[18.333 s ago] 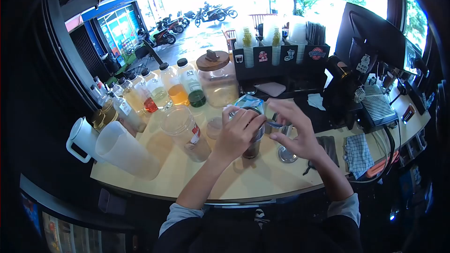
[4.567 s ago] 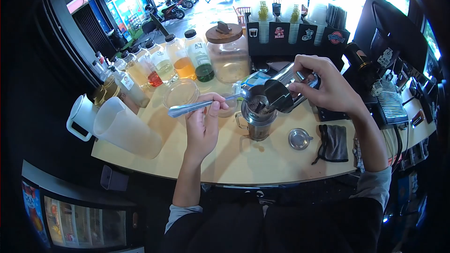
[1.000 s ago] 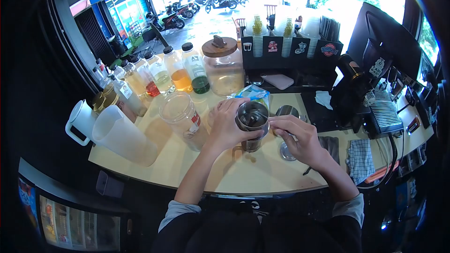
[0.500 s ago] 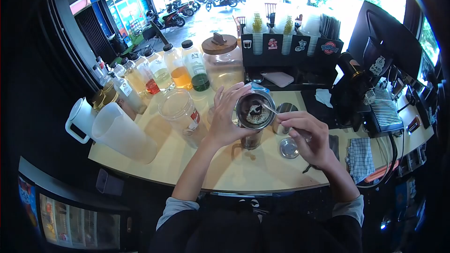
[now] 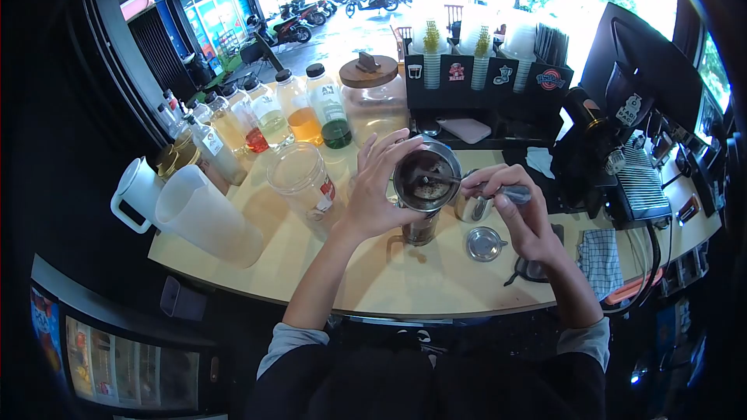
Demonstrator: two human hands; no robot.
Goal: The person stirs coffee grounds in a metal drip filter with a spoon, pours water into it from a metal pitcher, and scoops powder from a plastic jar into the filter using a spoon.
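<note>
My left hand (image 5: 379, 187) is wrapped around the side of a round metal cup (image 5: 454, 157), fingers at the far rim and thumb near its lower edge. Dark, wet-looking contents with some paler foam lie inside it. A metal spoon (image 5: 515, 194) is gripped in my right hand (image 5: 520, 214), its other end reaching into the cup. Directly below the cup shows part of a clear vessel with brown contents (image 5: 420, 232); whether the two touch is hidden. Close to my right fingers stand a small metal pitcher (image 5: 471, 208) and a round metal lid (image 5: 484, 243).
An uncapped clear jar (image 5: 298, 179) and a frosted pitcher (image 5: 206, 218) stand left on the counter (image 5: 373, 284). Behind are capped bottles (image 5: 302, 113), a wooden-lidded jar (image 5: 373, 101) and a cup organizer (image 5: 486, 78). At right are a coffee machine (image 5: 611, 163) and checked cloth (image 5: 597, 260).
My right hand has shifted slightly and turned, so the spoon now lies flatter across the rim with its handle showing. My left hand still holds the cup. The camera view has moved slightly.
</note>
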